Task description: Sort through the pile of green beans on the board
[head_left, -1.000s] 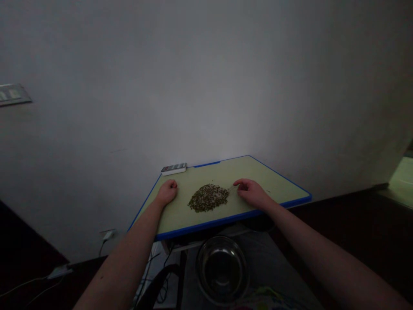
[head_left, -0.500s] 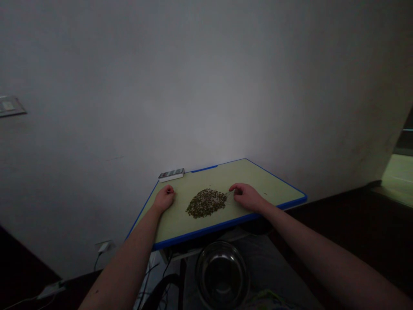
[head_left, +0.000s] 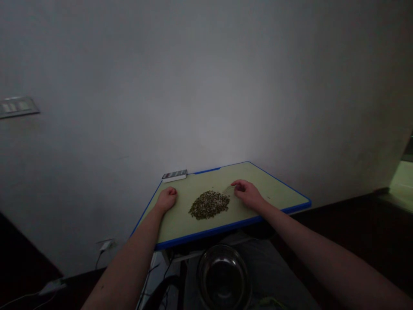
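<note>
On the pale yellow-green tabletop [head_left: 190, 232] lies a loose heap of small green, brown and whitish grains [head_left: 209, 205]. To its left, my left hand [head_left: 167, 199] rests on the table, curled into a fist; whatever may be inside is hidden. My right hand [head_left: 248, 193] is just right of the heap, its thumb and fingers pinched on a thin, shiny utensil [head_left: 228, 188]. The utensil's tip points left at the heap's upper right edge. Its exact kind is too faint to tell.
A white box-like device with a dark top [head_left: 174, 175] sits at the table's back left corner. Below the front edge, a steel bowl [head_left: 201, 275] stands near my lap. The wall [head_left: 206, 107] rises behind the table. A plug [head_left: 106, 246] and cables are low on the left.
The view has shifted slightly. The utensil in my right hand now lies higher, by the heap's upper right edge, and at a flatter angle. My left hand stays in place.
</note>
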`<state>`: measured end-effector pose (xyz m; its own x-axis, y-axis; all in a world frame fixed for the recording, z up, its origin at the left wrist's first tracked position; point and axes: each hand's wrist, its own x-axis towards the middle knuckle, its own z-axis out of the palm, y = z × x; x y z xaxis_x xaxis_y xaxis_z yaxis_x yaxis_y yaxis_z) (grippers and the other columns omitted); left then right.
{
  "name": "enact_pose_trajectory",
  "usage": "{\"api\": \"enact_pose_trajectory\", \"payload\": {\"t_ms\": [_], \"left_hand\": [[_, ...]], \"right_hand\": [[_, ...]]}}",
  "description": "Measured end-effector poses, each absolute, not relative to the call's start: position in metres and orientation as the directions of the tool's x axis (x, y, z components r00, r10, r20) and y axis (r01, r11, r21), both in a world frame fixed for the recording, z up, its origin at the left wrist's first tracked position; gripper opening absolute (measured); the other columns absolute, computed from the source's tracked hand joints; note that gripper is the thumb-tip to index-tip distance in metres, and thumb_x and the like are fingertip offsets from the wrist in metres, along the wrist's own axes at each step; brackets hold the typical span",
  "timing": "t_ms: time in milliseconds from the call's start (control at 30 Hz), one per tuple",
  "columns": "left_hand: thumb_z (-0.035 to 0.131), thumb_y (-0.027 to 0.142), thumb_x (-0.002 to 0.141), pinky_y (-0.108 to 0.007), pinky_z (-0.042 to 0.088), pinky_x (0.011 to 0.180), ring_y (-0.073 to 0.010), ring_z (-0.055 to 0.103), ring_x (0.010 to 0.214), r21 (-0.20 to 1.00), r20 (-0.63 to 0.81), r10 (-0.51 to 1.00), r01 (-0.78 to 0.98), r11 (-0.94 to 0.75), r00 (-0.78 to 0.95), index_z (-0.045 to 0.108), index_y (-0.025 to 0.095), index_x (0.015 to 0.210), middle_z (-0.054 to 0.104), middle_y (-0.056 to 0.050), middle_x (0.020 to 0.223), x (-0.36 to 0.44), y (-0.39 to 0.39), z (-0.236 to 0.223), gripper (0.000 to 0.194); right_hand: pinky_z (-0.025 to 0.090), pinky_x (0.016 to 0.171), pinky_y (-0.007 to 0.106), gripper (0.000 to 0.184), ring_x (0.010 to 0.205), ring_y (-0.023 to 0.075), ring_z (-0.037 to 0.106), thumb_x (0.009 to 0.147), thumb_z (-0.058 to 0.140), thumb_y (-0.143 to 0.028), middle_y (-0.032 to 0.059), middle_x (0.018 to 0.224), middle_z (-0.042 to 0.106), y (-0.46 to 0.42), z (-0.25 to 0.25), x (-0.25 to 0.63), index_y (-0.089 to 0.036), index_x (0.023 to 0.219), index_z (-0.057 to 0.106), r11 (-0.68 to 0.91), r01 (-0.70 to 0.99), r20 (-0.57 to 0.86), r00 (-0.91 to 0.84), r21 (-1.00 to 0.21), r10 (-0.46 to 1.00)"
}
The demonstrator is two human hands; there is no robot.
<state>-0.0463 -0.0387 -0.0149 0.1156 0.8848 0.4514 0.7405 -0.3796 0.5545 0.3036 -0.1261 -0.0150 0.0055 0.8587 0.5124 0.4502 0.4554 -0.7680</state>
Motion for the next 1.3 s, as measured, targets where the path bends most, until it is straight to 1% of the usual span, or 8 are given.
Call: {"api": "enact_pose_trajectory", "payload": {"t_ms": [100, 200, 267, 433, 767, 833, 1033, 1300], "left_hand": [[0.049, 0.022, 0.058, -0.023, 0.032, 0.055, -0.0115, 0.044, 0.059, 0.606, 0.432, 0.896, 0.704, -0.371, 0.101, 0.024, 0.020, 0.049, 0.049, 0.001, 0.061, -0.045, -0.039, -0.015, 0.027], [0.051, 0.029, 0.063, -0.023, 0.031, 0.052, -0.0110, 0.041, 0.052, 0.626, 0.415, 0.908, 0.707, -0.330, 0.056, 0.026, 0.021, 0.049, 0.044, 0.003, 0.052, -0.043, -0.040, -0.014, 0.030], [0.051, 0.038, 0.067, -0.024, 0.029, 0.049, -0.0109, 0.038, 0.047, 0.635, 0.408, 0.913, 0.710, -0.305, 0.027, 0.032, 0.021, 0.051, 0.040, 0.005, 0.046, -0.042, -0.040, -0.013, 0.030], [0.045, 0.049, 0.074, -0.024, 0.031, 0.046, -0.0115, 0.042, 0.043, 0.729, 0.330, 0.944, 0.635, -0.256, 0.002, 0.049, 0.019, 0.062, 0.046, 0.004, 0.045, -0.040, -0.041, -0.012, 0.032], [0.050, 0.044, 0.073, -0.023, 0.033, 0.042, -0.0078, 0.040, 0.039, 0.887, 0.380, 0.924, 0.274, -0.373, 0.027, 0.045, 0.018, 0.061, 0.046, 0.005, 0.045, -0.024, -0.050, 0.003, 0.029], [0.051, 0.044, 0.072, -0.022, 0.031, 0.040, -0.0074, 0.039, 0.038, 0.915, 0.342, 0.939, 0.213, -0.342, 0.038, 0.044, 0.018, 0.062, 0.045, 0.005, 0.045, -0.021, -0.051, 0.001, 0.029], [0.054, 0.045, 0.069, -0.021, 0.028, 0.037, -0.0067, 0.039, 0.037, 0.952, 0.186, 0.976, 0.227, -0.208, 0.112, 0.043, 0.018, 0.063, 0.044, 0.007, 0.046, -0.019, -0.053, -0.007, 0.029], [0.059, 0.040, 0.066, -0.021, 0.027, 0.037, -0.0057, 0.038, 0.038, 0.971, 0.190, 0.978, 0.131, -0.200, 0.081, 0.044, 0.018, 0.061, 0.045, 0.006, 0.047, -0.024, -0.045, -0.012, 0.027]], "right_hand": [[0.041, 0.061, 0.024, 0.031, 0.062, 0.0123, 0.051, 0.064, 0.047, -0.016, -0.0022, 0.067, 0.053, -0.114, -0.013, 0.296, -0.015, 0.093, 0.059, 0.490, 0.461, 0.566, 0.033, -0.740, 0.824], [0.041, 0.061, 0.024, 0.031, 0.061, 0.0123, 0.051, 0.065, 0.047, -0.014, -0.0020, 0.067, 0.054, -0.108, -0.012, 0.289, -0.016, 0.094, 0.060, 0.498, 0.493, 0.592, 0.043, -0.713, 0.805], [0.041, 0.060, 0.024, 0.031, 0.059, 0.0121, 0.050, 0.065, 0.047, -0.012, -0.0024, 0.065, 0.055, -0.108, -0.014, 0.288, -0.017, 0.092, 0.061, 0.496, 0.525, 0.598, 0.030, -0.691, 0.801], [0.042, 0.065, 0.025, 0.032, 0.065, 0.0134, 0.053, 0.069, 0.047, -0.013, 0.0000, 0.071, 0.059, -0.112, -0.018, 0.292, -0.017, 0.097, 0.062, 0.470, 0.611, 0.613, 0.032, -0.637, 0.789], [0.040, 0.083, 0.030, 0.035, 0.085, 0.0186, 0.058, 0.074, 0.046, -0.013, 0.0078, 0.094, 0.067, -0.110, -0.018, 0.295, -0.017, 0.103, 0.065, 0.340, 0.746, 0.583, 0.078, -0.572, 0.809], [0.040, 0.082, 0.030, 0.035, 0.084, 0.0194, 0.059, 0.072, 0.047, -0.012, 0.0086, 0.093, 0.068, -0.110, -0.018, 0.295, -0.016, 0.101, 0.066, 0.311, 0.765, 0.565, 0.082, -0.564, 0.821], [0.041, 0.073, 0.027, 0.034, 0.073, 0.0184, 0.059, 0.067, 0.052, -0.011, 0.0061, 0.079, 0.068, -0.113, -0.017, 0.296, -0.017, 0.097, 0.067, 0.260, 0.786, 0.506, 0.077, -0.561, 0.859], [0.041, 0.068, 0.024, 0.033, 0.069, 0.0158, 0.057, 0.065, 0.052, -0.012, 0.0036, 0.075, 0.067, -0.113, -0.017, 0.299, -0.017, 0.093, 0.068, 0.216, 0.792, 0.455, 0.087, -0.572, 0.886]]}}
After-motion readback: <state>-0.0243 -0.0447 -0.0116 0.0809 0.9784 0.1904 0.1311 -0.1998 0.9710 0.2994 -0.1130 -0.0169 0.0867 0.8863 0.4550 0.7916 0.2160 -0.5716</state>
